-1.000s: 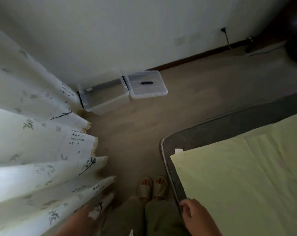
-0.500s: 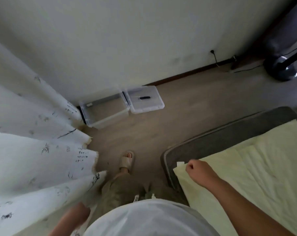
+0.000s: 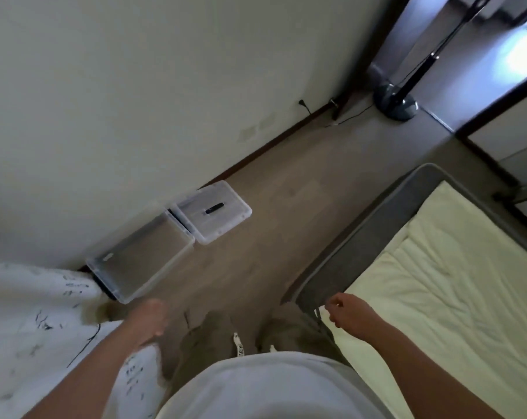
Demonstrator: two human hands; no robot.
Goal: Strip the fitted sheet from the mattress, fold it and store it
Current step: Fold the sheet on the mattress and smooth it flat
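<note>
- Pale yellow fitted sheet (image 3: pixel 437 297) lies spread on the grey mattress (image 3: pixel 362 246), lower right of frame.
- Right hand (image 3: pixel 348 313) — fingers curled at the sheet's near corner; whether it grips, I cannot tell.
- Left hand (image 3: pixel 148 319), blurred, hangs loose and holds nothing — lower left, beside the curtain (image 3: pixel 29 313).
- Clear storage box (image 3: pixel 159 272) by the wall, its lid (image 3: pixel 226 216) alongside.

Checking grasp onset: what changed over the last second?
Right hand went from the mattress edge up to the sheet corner, fingers curled there; grip unclear. Left hand rose from beside the curtain. Open box and lid unmoved by the wall.
</note>
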